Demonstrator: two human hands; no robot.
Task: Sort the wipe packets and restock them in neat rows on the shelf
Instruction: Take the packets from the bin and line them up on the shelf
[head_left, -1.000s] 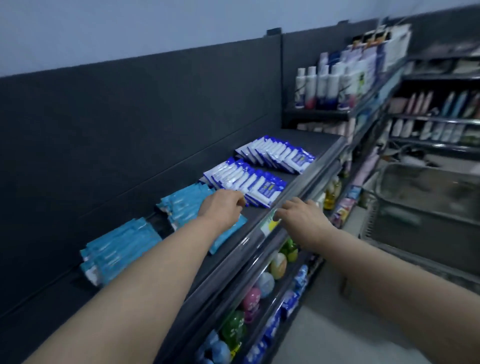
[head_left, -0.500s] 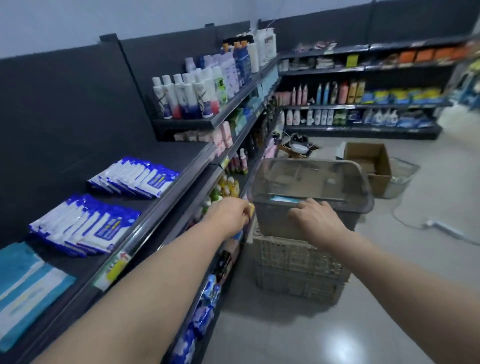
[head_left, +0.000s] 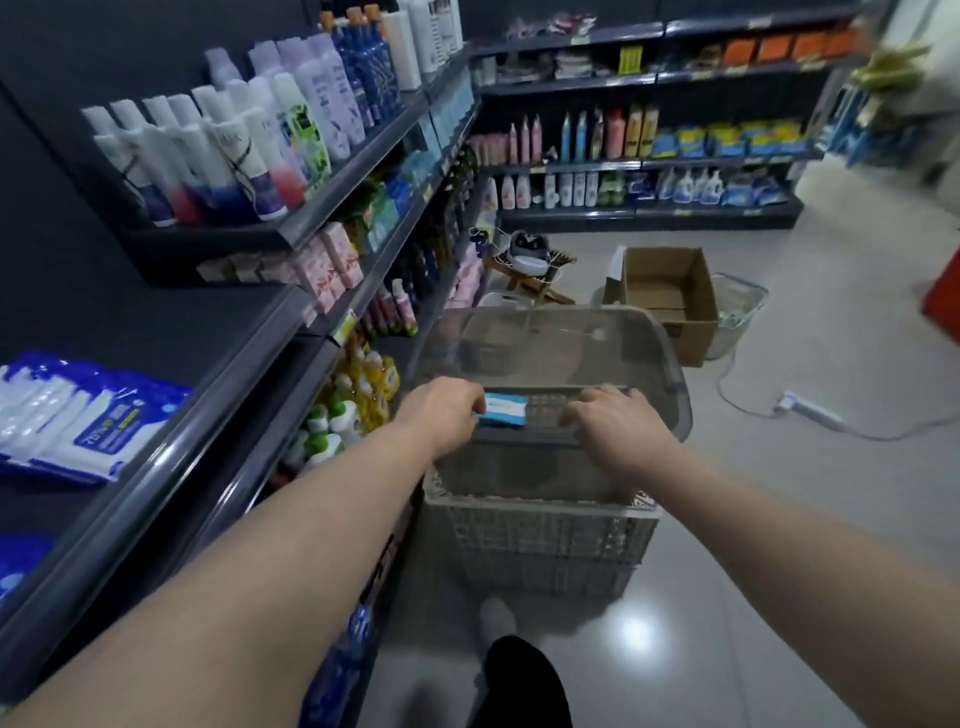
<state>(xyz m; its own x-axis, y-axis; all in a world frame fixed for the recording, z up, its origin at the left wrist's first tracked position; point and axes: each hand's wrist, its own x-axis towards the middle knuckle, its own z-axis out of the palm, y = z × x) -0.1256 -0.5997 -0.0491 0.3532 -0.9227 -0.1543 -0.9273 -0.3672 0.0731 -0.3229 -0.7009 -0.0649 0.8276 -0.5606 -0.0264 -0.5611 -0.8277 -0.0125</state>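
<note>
Shop aisle, 12 o'clock: turned from dark metal shelf (head_left: 218, 332), left hand (head_left: 447, 413) grips next teal-and-white wipe packet (head_left: 505, 410) in translucent grey plastic bin (head_left: 670, 364); right hand (head_left: 615, 423) grasp unclear.

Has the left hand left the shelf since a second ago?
Yes. The left hand was on the shelf top; now it is past the shelf's front edge, on the aisle side, over the clear bin, gripping a teal packet.

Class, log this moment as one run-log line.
phase: picking | left hand: grips teal-and-white wipe packet | right hand: at translucent grey plastic bin, grip unclear
</note>
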